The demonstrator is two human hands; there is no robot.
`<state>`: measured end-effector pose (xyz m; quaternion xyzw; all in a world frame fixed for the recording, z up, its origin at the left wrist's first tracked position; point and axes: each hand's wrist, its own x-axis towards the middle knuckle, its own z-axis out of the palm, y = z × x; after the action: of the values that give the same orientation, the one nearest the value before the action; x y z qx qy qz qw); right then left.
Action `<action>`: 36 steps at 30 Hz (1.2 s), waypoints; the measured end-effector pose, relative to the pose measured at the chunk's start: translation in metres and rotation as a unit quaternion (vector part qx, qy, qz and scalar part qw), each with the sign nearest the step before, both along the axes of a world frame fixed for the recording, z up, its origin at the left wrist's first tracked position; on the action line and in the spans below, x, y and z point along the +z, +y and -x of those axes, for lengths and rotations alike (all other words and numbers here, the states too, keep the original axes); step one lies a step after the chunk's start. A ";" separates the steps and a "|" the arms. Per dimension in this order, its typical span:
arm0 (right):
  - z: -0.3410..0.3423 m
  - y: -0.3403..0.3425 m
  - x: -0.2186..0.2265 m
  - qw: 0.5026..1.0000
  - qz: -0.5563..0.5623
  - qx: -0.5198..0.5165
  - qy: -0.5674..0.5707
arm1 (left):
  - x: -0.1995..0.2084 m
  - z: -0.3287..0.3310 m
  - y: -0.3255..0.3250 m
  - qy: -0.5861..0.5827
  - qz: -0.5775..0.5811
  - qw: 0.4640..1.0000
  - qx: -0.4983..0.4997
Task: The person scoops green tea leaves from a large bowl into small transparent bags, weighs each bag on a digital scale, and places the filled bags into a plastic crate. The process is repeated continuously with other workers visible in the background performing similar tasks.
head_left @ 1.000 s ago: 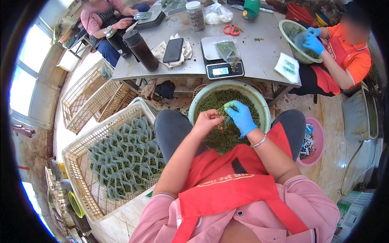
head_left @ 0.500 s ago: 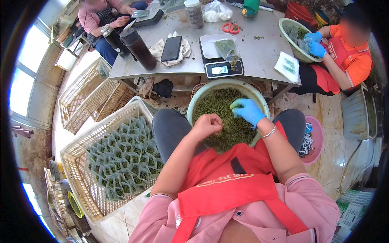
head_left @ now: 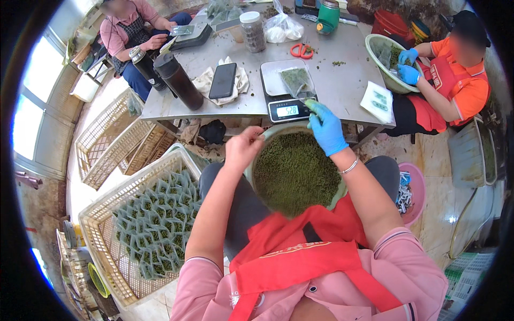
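Observation:
A wide pale-green basin point(head_left: 249, 170) of small green peppercorn-like grains point(head_left: 300, 171) rests between my knees. My left hand point(head_left: 243, 148), bare, is raised by the basin's left rim, its fingers pinched; whatever they hold is hidden. At the basin's far right rim, my right hand point(head_left: 325, 128), in a blue glove with green-stained fingertips, has its fingers stretched toward the front edge of a digital scale point(head_left: 272, 85). On the scale's pan lies a clear plastic bag point(head_left: 297, 82) with green grains inside; its lower corner is close to those fingertips.
The metal table point(head_left: 337, 80) holds a phone point(head_left: 223, 81), a dark flask point(head_left: 178, 80), red scissors point(head_left: 302, 51) and a jar point(head_left: 252, 32). A cream crate point(head_left: 99, 235) of upright filled bags point(head_left: 155, 224) stands left; a pink basin point(head_left: 419, 198), right. Two co-workers sit across.
Both hands have lifted from the grains and moved forward. My left hand has gone to the left rim, my right to the scale's edge. The gloved fingers have straightened.

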<state>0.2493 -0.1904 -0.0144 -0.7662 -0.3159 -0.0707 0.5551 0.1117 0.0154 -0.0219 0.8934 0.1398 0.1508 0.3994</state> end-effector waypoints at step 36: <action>0.018 0.080 0.030 0.900 0.309 0.251 -0.175 | -0.007 -0.031 -0.006 -0.094 -0.231 0.966 0.069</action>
<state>0.2318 -0.1106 0.0157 -0.7696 -0.5960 0.0396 0.2258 0.1430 0.0093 -0.0293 0.9313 0.1245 0.2900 0.1821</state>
